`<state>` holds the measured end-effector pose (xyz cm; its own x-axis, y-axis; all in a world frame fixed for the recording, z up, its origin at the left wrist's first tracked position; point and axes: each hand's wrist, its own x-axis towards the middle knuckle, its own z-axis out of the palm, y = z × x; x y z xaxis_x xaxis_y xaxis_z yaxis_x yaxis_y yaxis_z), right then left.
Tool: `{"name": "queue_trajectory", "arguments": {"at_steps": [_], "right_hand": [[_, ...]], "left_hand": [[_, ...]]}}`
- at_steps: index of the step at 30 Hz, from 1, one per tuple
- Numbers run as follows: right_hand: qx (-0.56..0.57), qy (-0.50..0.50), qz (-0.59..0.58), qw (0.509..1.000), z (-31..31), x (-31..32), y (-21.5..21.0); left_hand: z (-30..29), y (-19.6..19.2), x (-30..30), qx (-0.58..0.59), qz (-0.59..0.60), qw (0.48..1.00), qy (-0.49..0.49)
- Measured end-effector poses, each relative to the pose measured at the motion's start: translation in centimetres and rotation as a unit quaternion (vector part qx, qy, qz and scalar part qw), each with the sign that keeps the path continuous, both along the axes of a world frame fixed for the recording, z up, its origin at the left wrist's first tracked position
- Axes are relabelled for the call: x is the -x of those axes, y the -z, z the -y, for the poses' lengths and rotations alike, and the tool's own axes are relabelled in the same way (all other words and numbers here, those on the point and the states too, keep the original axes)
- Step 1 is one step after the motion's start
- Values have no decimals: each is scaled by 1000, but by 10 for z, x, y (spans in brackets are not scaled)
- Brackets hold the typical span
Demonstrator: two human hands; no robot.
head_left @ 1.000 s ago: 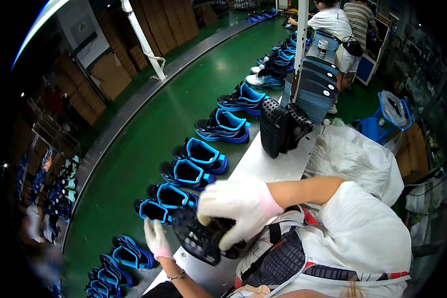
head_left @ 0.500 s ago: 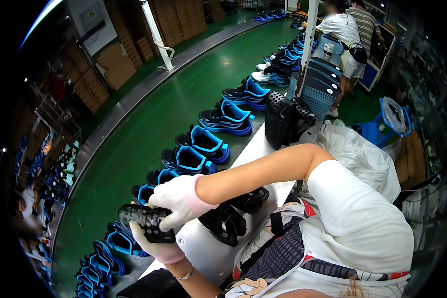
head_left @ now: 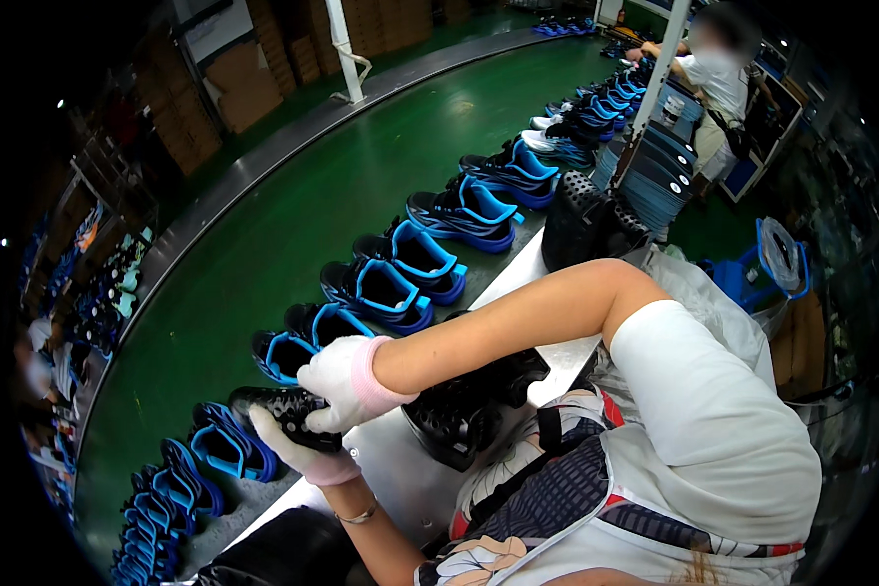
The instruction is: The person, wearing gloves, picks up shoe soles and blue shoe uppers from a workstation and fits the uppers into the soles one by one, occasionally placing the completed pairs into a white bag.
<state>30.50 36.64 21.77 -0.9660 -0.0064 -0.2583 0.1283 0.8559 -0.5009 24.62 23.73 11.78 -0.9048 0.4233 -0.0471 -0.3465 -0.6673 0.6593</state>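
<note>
One black form (head_left: 269, 402), grasped by left hand (head_left: 301, 449) and right hand (head_left: 337, 381) together.
The left hand cups it from below, thumb and fingers around it; the right hand pinches its right end from above. Just beyond the grip stand blue-lined shoes (head_left: 288, 356); to its right, black pieces (head_left: 449, 430) lie on the bench (head_left: 386, 451), partly behind the right forearm.

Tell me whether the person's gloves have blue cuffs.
No, the left hand and right hand both wear white gloves whose cuffs are pink.
</note>
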Motion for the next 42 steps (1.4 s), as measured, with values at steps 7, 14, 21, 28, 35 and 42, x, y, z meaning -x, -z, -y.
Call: {"name": "queue_trajectory", "arguments": {"at_steps": [7,14,21,28,35,42], "right_hand": [[-59,-19,11,998,-9,24,14],[-176,19,32,984,-64,30,13],[-200,-15,60,978,-47,54,13],[-192,-43,27,980,-51,67,29],[-209,-81,97,970,-22,109,27],[-286,-151,128,937,3,156,49]], "left_hand": [[-9,38,31,73,-18,997,16],[-23,89,40,472,-431,768,-27],[-25,113,62,520,-433,736,-34],[-21,121,58,505,-425,747,-81],[-1,114,56,501,-389,771,-60],[-7,115,72,548,-438,712,6]]}}
